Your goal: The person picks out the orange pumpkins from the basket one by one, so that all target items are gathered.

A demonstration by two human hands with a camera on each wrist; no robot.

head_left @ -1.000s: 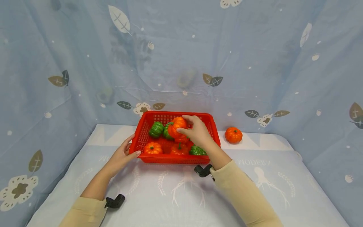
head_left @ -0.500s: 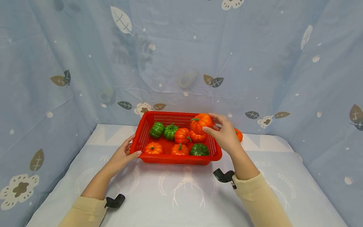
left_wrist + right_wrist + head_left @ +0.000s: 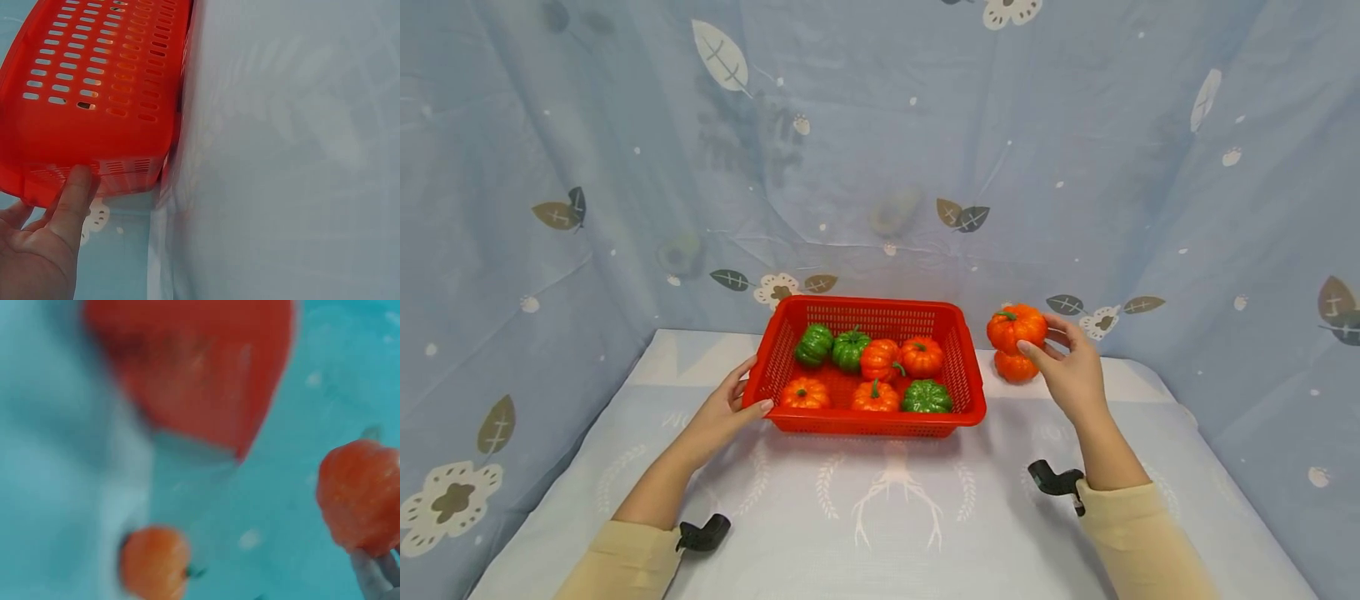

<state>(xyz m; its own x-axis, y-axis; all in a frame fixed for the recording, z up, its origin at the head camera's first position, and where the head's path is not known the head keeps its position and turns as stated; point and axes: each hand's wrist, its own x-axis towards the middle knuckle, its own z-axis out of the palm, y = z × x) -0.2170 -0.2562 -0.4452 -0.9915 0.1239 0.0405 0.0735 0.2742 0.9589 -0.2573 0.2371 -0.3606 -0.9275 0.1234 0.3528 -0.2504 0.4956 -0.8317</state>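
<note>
Right hand: the right hand (image 3: pixel 1073 375) is holding an orange pumpkin (image 3: pixel 1017 329) clear of the desk (image 3: pixel 850 525), right of the basket.
Right fingers: fingers (image 3: pixel 369 572) and thumb are pinching that pumpkin from its right side; its green stem is pointing up.
Desk pumpkin: another orange pumpkin (image 3: pixel 1017 368) is sitting on the desk, right of the basket. Head view is showing the held one overlapping its top; right wrist view is showing the two apart.
Left hand: the left hand (image 3: pixel 718 421) is gripping the red basket (image 3: pixel 868 423) at its near left corner.
Left fingers: thumb is lying over the near rim, fingers (image 3: pixel 739 373) are pressing the outside of the left end.
Basket: it is resting flat on the desk, long side facing the person, seven pumpkins sitting inside.
Back row: two green pumpkins (image 3: pixel 832 347) are sitting at left, then a red-orange pumpkin (image 3: pixel 881 360) is lying tipped with its stem toward the right, then an orange one (image 3: pixel 922 357).
Front row: two orange pumpkins (image 3: pixel 876 397) are sitting left and middle, a dark green pumpkin (image 3: pixel 927 397) at right.
Backdrop: blue printed cloth (image 3: pixel 850 167) is hanging behind.
</note>
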